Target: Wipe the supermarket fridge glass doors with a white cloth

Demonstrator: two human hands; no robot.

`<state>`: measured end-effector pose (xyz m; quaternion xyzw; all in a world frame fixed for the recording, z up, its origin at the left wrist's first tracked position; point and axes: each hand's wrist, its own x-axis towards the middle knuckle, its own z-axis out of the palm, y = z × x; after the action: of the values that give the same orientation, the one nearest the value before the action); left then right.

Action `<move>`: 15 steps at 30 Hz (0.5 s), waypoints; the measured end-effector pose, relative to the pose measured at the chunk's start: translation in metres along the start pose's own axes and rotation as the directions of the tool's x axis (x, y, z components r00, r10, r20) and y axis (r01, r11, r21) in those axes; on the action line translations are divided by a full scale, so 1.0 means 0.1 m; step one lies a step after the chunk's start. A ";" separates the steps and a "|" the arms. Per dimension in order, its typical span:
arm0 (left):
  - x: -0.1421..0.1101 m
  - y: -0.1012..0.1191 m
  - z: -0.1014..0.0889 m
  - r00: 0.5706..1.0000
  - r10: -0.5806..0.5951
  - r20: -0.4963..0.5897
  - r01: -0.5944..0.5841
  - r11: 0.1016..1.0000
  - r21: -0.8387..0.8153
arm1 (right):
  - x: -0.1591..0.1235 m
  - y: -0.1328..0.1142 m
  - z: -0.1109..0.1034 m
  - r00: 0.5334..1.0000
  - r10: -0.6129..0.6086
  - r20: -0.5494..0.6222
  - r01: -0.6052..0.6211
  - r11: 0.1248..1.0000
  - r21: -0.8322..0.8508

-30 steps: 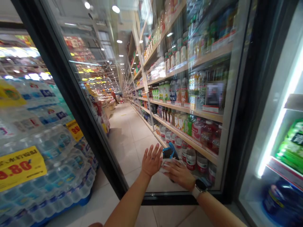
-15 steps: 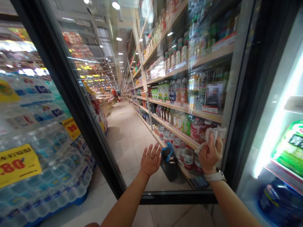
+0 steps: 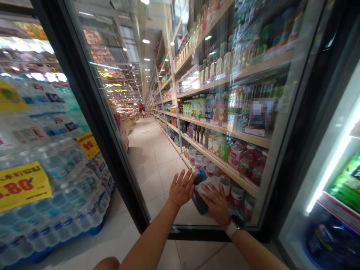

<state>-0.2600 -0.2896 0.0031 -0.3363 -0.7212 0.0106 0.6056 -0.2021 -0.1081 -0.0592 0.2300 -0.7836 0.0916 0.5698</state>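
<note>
Head view, left hand [image 3: 182, 188] fingers spread, right hand [image 3: 216, 204] fingers pressing cloth [image 3: 212, 183] to glass [image 3: 152, 168], bottles [image 3: 237, 154] behind

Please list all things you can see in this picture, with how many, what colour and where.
glass door: 1, black frame, centre
wrapped water bottles: many, clear and blue, left
price signs: 3, yellow, on the water bottles
bottled drinks: many, mixed colours, wooden shelves, right
shopper: 1, red top, far aisle
dark container: 1, black with blue, by the cloth
cloth: 1, white, under right hand
watch: 1, white strap, right wrist
left hand: 1, open, raised, centre
right hand: 1, on the cloth
</note>
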 end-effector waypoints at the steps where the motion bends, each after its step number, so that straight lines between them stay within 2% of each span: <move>1: 0.00 0.00 0.00 1.000 -0.001 0.004 0.000 1.000 0.005 | -0.07 -0.04 0.04 0.998 -0.060 0.035 0.059 0.998 0.028; 4: -0.02 0.00 0.00 1.000 -0.001 0.012 0.001 1.000 0.014 | -0.24 -0.14 0.14 0.962 -0.249 0.112 0.238 0.966 0.105; 6: -0.02 0.00 0.01 1.000 -0.003 0.014 0.003 1.000 0.017 | -0.30 -0.15 0.17 0.943 -0.304 0.136 0.285 0.948 0.138; 11: -0.03 -0.01 0.02 1.000 0.004 0.016 -0.004 1.000 0.011 | -0.20 -0.03 0.14 0.924 -0.353 0.148 0.328 0.929 0.171; 15: -0.02 -0.02 0.03 1.000 0.007 0.000 -0.007 1.000 -0.009 | 0.06 0.15 -0.04 0.950 -0.299 0.089 0.291 0.952 0.093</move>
<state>-0.2635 -0.2912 0.0020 -0.3418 -0.7199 0.0094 0.6040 -0.2076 -0.0948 -0.0502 0.3711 -0.7644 0.0244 0.5267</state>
